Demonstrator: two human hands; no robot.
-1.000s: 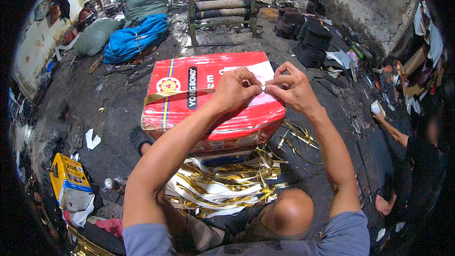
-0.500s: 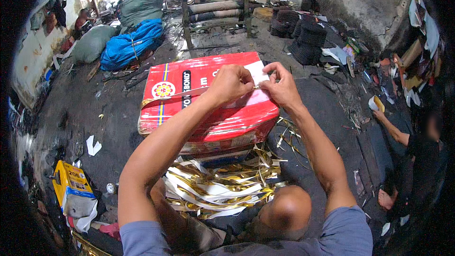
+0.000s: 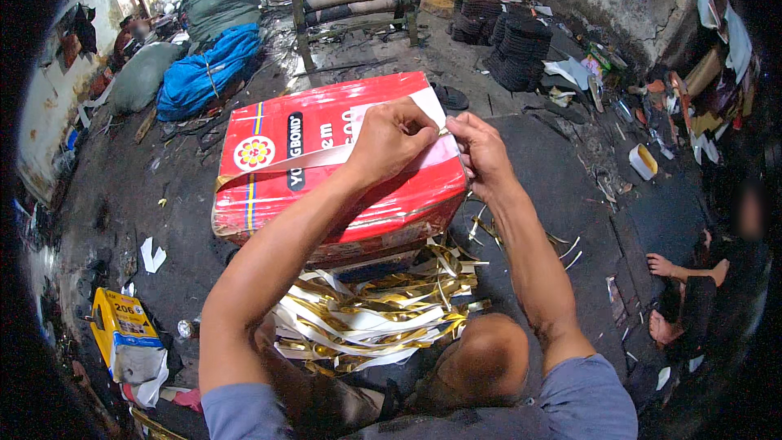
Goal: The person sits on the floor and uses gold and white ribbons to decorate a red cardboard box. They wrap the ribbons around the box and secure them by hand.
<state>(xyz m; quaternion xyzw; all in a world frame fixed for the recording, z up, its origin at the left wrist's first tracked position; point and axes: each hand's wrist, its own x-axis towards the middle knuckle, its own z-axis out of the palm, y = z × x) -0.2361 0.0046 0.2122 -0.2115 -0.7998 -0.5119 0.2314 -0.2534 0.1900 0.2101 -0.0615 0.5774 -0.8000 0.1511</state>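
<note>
Pinching a white strip [image 3: 326,159] atop the red box [image 3: 326,171], both hands meet.

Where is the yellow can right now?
In the head view, the yellow can lies on the floor at lower left, left of the gold strip pile.

A cluttered workshop floor holds a blue bundle [image 3: 208,72] beside grey sacks [image 3: 142,73] at upper left, stacks of black discs [image 3: 517,49] at upper right, a yellow packet [image 3: 122,332] at lower left, and another person's bare feet [image 3: 664,293] at right.
</note>
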